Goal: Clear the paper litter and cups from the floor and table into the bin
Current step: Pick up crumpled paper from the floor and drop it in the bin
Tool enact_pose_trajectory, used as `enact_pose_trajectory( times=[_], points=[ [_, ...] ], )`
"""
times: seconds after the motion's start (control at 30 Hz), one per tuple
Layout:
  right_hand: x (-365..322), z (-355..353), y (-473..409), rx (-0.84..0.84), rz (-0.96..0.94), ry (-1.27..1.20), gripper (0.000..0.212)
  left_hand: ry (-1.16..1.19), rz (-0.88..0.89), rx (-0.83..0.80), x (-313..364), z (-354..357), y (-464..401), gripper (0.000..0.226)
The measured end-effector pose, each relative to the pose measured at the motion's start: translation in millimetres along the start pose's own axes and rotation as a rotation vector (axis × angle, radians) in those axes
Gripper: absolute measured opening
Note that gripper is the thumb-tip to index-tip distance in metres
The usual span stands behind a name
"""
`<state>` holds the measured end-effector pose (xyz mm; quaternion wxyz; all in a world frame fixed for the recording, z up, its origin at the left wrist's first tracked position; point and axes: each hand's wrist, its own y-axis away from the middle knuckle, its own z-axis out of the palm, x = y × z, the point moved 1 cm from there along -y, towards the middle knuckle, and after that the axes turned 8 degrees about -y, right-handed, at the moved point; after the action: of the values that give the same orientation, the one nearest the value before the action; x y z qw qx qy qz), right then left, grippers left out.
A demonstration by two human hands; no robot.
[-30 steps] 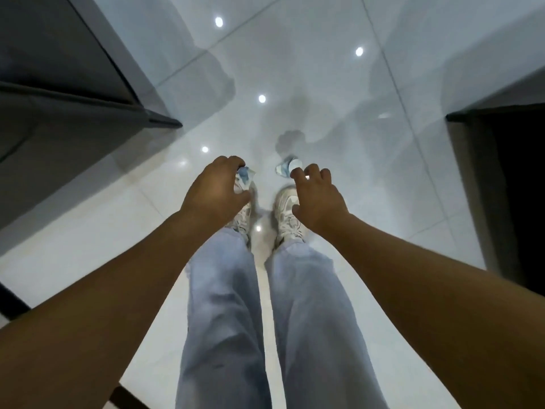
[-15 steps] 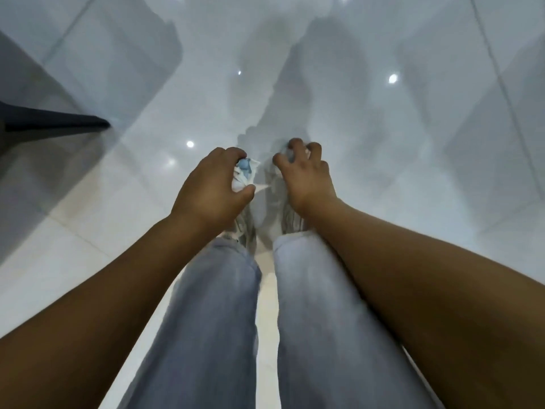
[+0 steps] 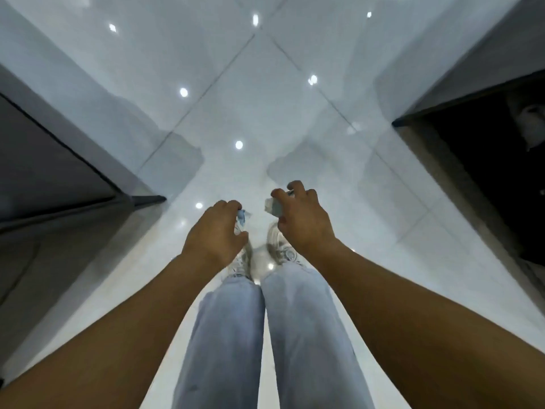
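Note:
I look straight down at my legs and shoes on a glossy white tiled floor [image 3: 265,93]. My left hand [image 3: 213,236] is closed around a crumpled white and blue piece of paper [image 3: 241,216], of which only a corner pokes out past the fingers. My right hand [image 3: 303,218] grips a small grey-white crumpled cup or paper wad [image 3: 272,206] between thumb and fingers. Both hands hang above my shoes, a short gap apart. No bin is in view.
A dark grey furniture panel [image 3: 59,184] with a sharp corner juts in from the left. A dark table or cabinet edge [image 3: 472,137] stands at the right. The floor between them shows tile seams and light reflections.
My right hand has closed on the litter that lay on the floor by my shoe and lifted it. The view has risen and the furniture on both sides is back in sight.

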<state>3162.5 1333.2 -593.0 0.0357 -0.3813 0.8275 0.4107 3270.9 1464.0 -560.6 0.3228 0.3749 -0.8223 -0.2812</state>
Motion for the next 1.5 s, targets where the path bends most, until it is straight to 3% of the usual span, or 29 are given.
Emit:
enact_pose_trajectory(
  times=[0.3, 0.47, 0.67, 0.87, 1.07, 1.3, 1.5],
  points=[
    [-70, -196, 212, 0.197, 0.141, -0.089, 0.051, -0.148, 0.195, 0.109, 136, -170, 151, 0.028],
    [-85, -221, 324, 0.356, 0.296, -0.238, 0.055, -0.272, 0.430, 0.134, 192, -206, 244, 0.032],
    [-77, -195, 464, 0.493, 0.490, -0.455, 0.057, -0.440, 0.721, 0.023, 252, -183, 349, 0.027],
    [-39, -134, 611, 0.659, 0.726, -0.660, 0.054, -0.614, 0.963, -0.088, 324, -97, 447, 0.016],
    [11, -22, 770, 0.811, 0.964, -0.850, 0.054, -0.797, 1.218, -0.196, 382, 59, 569, 0.024],
    [49, 138, 944, 0.900, 1.250, -1.046, 0.055, -0.903, 1.393, -0.437, 398, 249, 721, 0.028],
    [67, 235, 1047, 0.948, 1.433, -1.205, 0.056, -1.017, 1.502, -0.556, 418, 359, 808, 0.035]
  ],
)
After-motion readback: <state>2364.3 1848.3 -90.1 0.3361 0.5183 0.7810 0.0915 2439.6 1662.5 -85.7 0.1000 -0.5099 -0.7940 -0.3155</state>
